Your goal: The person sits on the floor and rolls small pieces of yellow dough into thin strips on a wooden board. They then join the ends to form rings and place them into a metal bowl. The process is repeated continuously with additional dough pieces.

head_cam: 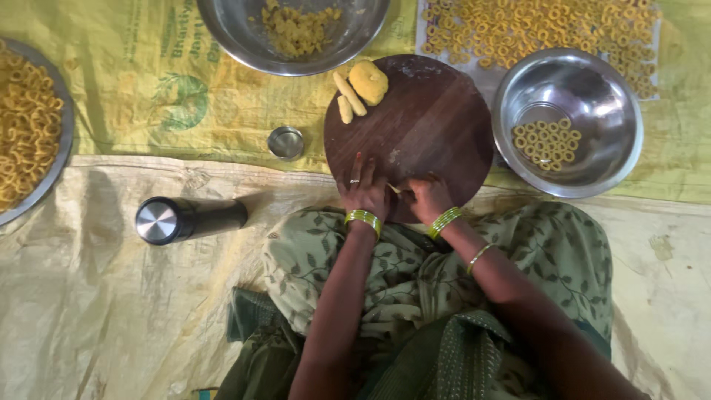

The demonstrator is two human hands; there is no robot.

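Observation:
A round dark wooden board [422, 126] lies on the floor sheet in front of my knees. At its far edge sit a yellow dough ball [369, 81] and two short dough rolls [348, 96]. My left hand [364, 192] and my right hand [427, 197] meet at the board's near edge. Between their fingertips is a thin yellow dough strand [396, 190], pinched by both hands. I wear green bangles on both wrists and a ring on the left hand.
A steel bowl [615, 148] on the right holds several small dough rings [545, 141]. Many more rings [533, 30] lie on the sheet behind it. A far steel bowl [229, 33] holds dough, a tray of rings [22, 141] sits left, with a small steel cup [286, 142] and black flask [185, 219].

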